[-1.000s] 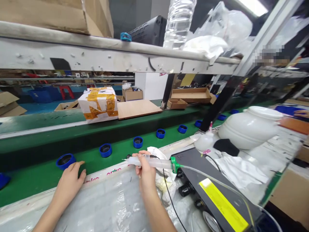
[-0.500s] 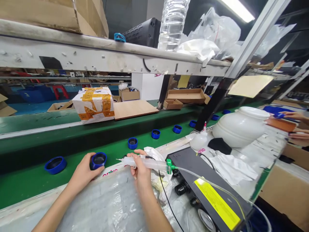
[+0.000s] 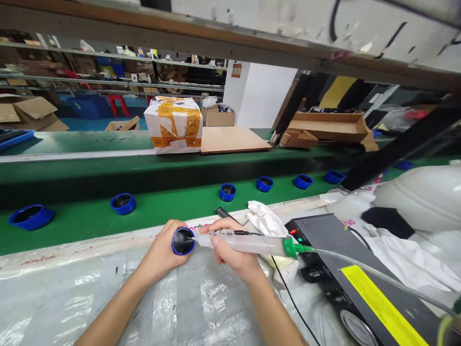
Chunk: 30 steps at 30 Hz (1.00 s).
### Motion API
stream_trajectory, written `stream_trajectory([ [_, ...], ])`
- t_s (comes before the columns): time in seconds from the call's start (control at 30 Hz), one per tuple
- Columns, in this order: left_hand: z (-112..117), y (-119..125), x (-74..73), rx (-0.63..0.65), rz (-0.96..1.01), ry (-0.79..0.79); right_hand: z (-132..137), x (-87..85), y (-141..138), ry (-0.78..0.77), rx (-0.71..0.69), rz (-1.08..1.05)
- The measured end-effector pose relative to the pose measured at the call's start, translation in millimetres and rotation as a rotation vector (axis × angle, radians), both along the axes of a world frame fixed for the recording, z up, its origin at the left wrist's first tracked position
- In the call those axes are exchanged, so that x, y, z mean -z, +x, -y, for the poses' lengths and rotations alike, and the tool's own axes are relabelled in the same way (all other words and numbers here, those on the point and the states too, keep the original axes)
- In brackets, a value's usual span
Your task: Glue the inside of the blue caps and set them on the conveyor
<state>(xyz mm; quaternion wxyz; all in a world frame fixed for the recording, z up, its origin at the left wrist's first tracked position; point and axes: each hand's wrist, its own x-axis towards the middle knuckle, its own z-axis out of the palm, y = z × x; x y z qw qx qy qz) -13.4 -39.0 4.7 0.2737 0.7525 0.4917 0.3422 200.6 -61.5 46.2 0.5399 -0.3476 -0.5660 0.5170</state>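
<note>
My left hand (image 3: 166, 250) grips a blue ring-shaped cap with a black inside (image 3: 183, 241), tilted so its hollow faces me, above the plastic-covered bench. In my right hand (image 3: 232, 245) is a translucent dispensing syringe (image 3: 259, 244) with a green end fitting and a clear hose. Its needle tip points left into the mouth of the cap; whether it touches the inner wall I cannot tell. The hose runs right, past a dark grey dispenser box (image 3: 324, 235) with a red light, knobs and a gauge.
Several blue caps (image 3: 123, 203) stand in a row on the green conveyor (image 3: 173, 204) behind the bench. A white cloth (image 3: 266, 221) lies beside the dispenser. A taped carton (image 3: 175, 126) sits farther back; a black slanted post (image 3: 399, 144) and a white jug (image 3: 425, 194) are at right.
My left hand has lifted the blue cap off the conveyor and brought it over the bench. The syringe tip is now at its mouth. The view has turned left and downward.
</note>
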Motion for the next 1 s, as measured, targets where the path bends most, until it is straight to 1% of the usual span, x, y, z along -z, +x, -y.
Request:
stream_trajectory([
  [0.17, 0.7, 1.0, 7.5, -0.022, 0.026, -0.060, -3.2, 2.9, 0.3, 0.057, 0.119, 0.134],
  [0.3, 0.0, 1.2, 11.6, -0.050, 0.013, -0.043, -5.7, 2.7, -2.4, 0.085, 0.173, 0.214],
  [0.4, -0.7, 0.3, 13.0, -0.039, 0.008, -0.019, -6.3, 2.2, -3.6, 0.083, 0.197, 0.227],
  [0.7, -0.3, -0.4, 10.3, -0.022, -0.010, 0.040, -6.5, 1.8, -6.1, 0.100, 0.212, 0.235],
  [0.87, 0.0, 0.6, 8.2, -0.014, -0.007, 0.030, -7.3, 4.1, -7.0, 0.096, 0.207, 0.230],
  [1.0, 0.4, 1.2, 7.6, -0.013, -0.006, 0.026, -7.7, 8.3, -5.6, 0.123, 0.200, 0.259],
])
